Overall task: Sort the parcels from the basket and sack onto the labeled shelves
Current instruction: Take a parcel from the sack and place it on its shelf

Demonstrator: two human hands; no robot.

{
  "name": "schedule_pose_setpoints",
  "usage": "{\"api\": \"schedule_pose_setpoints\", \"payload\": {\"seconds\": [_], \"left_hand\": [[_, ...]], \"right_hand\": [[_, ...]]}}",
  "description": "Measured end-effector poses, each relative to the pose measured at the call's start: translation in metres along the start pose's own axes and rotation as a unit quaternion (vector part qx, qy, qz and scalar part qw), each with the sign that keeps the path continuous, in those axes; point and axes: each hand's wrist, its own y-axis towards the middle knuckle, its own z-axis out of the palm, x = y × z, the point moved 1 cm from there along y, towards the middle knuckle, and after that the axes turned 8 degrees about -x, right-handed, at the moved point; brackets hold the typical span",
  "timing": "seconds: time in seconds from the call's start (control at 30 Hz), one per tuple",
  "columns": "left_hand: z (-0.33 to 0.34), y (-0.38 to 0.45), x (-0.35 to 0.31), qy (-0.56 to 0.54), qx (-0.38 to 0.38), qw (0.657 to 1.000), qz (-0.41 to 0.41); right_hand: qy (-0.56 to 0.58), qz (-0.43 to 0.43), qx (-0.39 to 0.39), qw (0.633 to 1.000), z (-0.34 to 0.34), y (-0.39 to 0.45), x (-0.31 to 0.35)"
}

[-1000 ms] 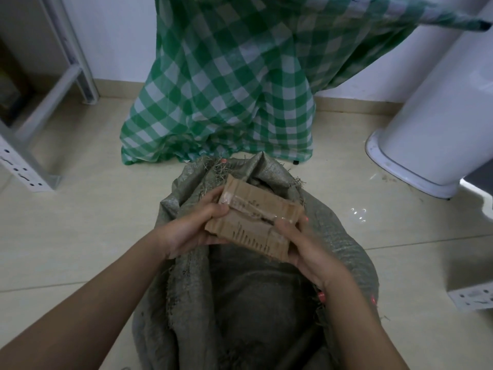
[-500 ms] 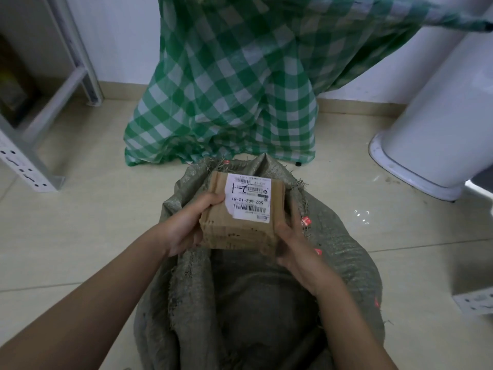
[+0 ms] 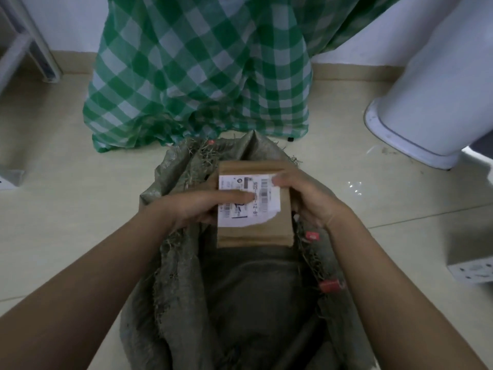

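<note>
Head view: above the sack [image 3: 240,303], my left hand [image 3: 197,206] and right hand [image 3: 309,198] grip the parcel [image 3: 256,231]; I keep its label [image 3: 240,206] uncovered to read it

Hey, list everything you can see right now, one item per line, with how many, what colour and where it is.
parcel: one, brown cardboard, held over the open sack mouth
shipping label: one, white with black barcodes, on the parcel's top face
sack: one, grey-green woven, on the floor at centre, mouth open
checked cloth: one, green and white, hanging to the floor behind the sack
shelf frame: one, grey metal, upper left by the wall
white appliance base: one, white, upper right on the floor
floor: beige tiles, under everything
left hand: one, grips the parcel's left side, finger across the label
right hand: one, grips the parcel's right side, fingertips on the label's corner
</note>
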Motion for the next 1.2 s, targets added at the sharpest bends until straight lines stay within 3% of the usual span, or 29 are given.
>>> {"api": "schedule_pose_setpoints", "payload": {"seconds": [0.07,0.2,0.3,0.43,0.5,0.7,0.9,1.2], "left_hand": [[0.008,0.01,-0.007,-0.045,-0.044,0.998,-0.024],[0.029,0.006,-0.036,-0.109,-0.066,0.989,-0.077],[0.049,-0.017,-0.072,-0.143,-0.074,0.983,-0.093],[0.079,-0.05,-0.13,-0.123,-0.063,0.984,-0.112],[0.096,-0.072,-0.172,-0.092,-0.059,0.987,-0.121],[0.119,-0.143,-0.332,0.032,-0.093,0.995,-0.026],[0.149,-0.23,-0.51,0.159,0.03,0.984,0.07],[0.214,-0.375,-0.719,0.179,0.077,0.95,0.246]], "right_hand": [[0.031,0.02,-0.09,0.995,-0.002,-0.001,0.004],[0.104,0.099,-0.152,0.978,-0.017,-0.036,0.018],[0.171,0.14,-0.24,0.945,-0.033,-0.08,0.041],[0.172,0.179,-0.233,0.94,-0.029,-0.129,0.092],[0.202,0.172,-0.273,0.925,-0.03,-0.153,0.131],[0.194,0.134,-0.324,0.916,-0.06,-0.24,0.283],[0.153,0.086,-0.386,0.906,-0.078,-0.337,0.44],[0.185,-0.068,-0.518,0.833,-0.075,-0.486,0.644]]}}
